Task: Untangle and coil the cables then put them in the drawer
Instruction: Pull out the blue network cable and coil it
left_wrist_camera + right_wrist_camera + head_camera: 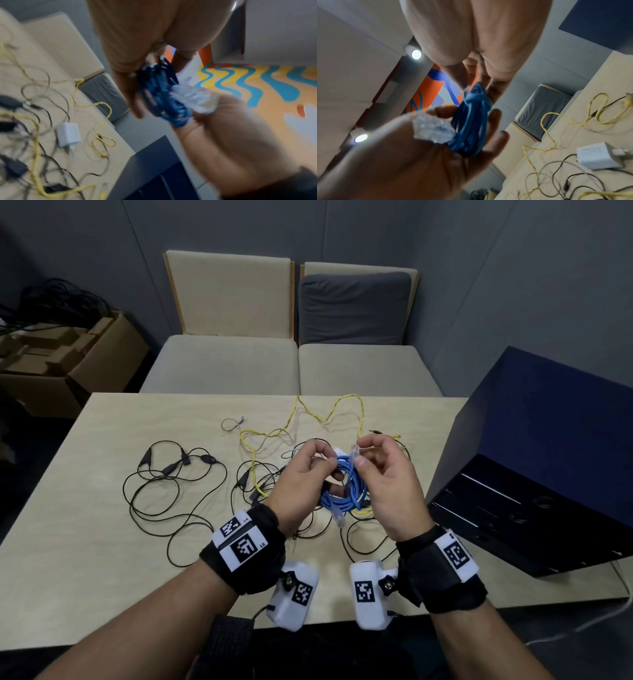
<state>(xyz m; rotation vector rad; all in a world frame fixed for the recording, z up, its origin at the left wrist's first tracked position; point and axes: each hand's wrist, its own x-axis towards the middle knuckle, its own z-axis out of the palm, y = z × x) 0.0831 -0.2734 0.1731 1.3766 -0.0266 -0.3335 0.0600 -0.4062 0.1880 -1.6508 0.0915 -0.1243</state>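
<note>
Your left hand holds the coiled blue network cable above the pale wooden table, fingers curled round its loops. Your right hand pinches the cable's clear plastic plug between thumb and forefinger at the top of the coil. A thin yellow cable and tangled black cables lie loose on the table. The dark blue drawer cabinet sits at your right.

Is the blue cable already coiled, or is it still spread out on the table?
Coiled. The blue cable forms several stacked loops held above the table by the left hand; the right hand pinches its clear plug.
</note>
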